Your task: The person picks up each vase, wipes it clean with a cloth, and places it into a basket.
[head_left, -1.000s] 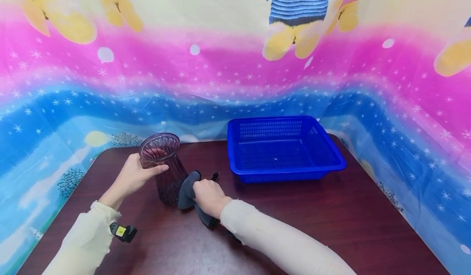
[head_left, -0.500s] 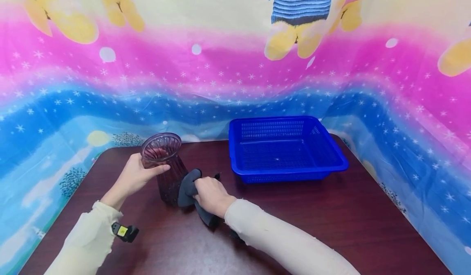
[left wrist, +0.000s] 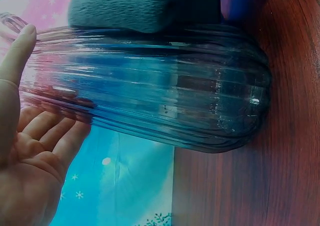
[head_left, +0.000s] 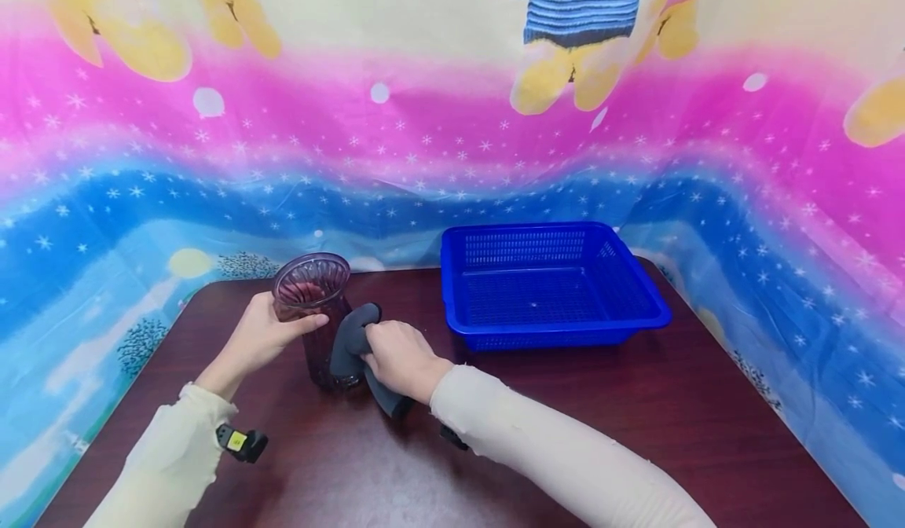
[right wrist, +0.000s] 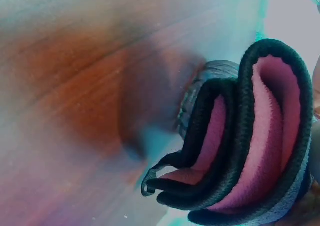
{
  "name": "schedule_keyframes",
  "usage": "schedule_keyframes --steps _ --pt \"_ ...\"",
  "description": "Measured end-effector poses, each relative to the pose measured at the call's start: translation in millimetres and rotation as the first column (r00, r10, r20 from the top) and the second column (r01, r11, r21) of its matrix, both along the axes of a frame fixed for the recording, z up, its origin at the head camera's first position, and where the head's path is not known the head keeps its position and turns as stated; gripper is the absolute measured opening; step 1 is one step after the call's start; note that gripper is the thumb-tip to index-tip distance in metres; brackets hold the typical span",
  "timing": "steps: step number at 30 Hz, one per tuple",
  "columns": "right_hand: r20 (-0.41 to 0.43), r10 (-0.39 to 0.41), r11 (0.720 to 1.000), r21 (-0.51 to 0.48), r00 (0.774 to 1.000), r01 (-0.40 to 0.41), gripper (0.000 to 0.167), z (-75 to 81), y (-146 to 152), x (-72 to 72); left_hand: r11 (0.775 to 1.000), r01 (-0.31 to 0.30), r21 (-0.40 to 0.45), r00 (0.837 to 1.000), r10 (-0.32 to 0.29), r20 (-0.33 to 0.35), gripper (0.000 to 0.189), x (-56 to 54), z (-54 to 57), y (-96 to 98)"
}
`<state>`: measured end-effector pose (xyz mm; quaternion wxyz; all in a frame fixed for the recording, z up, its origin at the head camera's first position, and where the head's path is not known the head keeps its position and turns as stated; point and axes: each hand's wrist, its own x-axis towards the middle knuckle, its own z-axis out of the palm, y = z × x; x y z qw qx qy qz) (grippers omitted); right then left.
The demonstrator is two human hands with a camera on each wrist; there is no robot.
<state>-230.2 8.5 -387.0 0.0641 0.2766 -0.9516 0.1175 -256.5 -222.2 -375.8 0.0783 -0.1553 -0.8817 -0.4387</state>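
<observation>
Head view, lower half: the dark reddish-brown wood-grain tabletop (head_left: 672,402) and, right of centre, the blue perforated plastic basket (head_left: 558,328) hold the places they had half a second ago. Left of centre, the purple see-through ribbed vase (head_left: 318,349) with a flared rim is also as it was, its rim up and left of its base. What has changed is the dark grey, pink-lined folded cloth (head_left: 351,343): it has moved up the vase's right side, baring more of the base, so the work seems to have passed to a higher stretch of that wall. The left hand (head_left: 265,335) keeps its grip around the neck, thumb across the near side; the right hand (head_left: 403,359) has risen with the cloth, fingers curled into its folds.

Whether the vase's base rests on the tabletop cannot be told. In the right wrist view the tabletop is blurred, the cloth covers most of the vase, and only a slice of the right hand shows at the right edge. In the left wrist view the cloth is cut off at the upper edge. The right hand's fingertips are hidden.
</observation>
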Motion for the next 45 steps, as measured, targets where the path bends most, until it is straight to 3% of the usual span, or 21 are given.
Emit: schedule_keyframes --steps 20,30,45 --pt "-0.009 0.012 1.0 -0.027 1.0 -0.012 0.019 25.9 -1 -3.0 0.999 0.032 0.025 0.999 -0.033 0.008 0.03 -2.7 -1.8 2.1" --pt "-0.016 -0.017 0.998 -0.057 1.0 0.016 0.02 17.7 -4 -0.9 0.999 0.028 0.02 1.0 -0.028 -0.005 0.029 -2.6 -0.2 2.2" --pt "-0.014 -0.038 0.999 -0.024 0.999 0.037 0.023 -3.2 -5 2.3 1.0 0.004 0.009 1.0 -0.004 -0.013 0.031 1.4 -0.1 0.9"
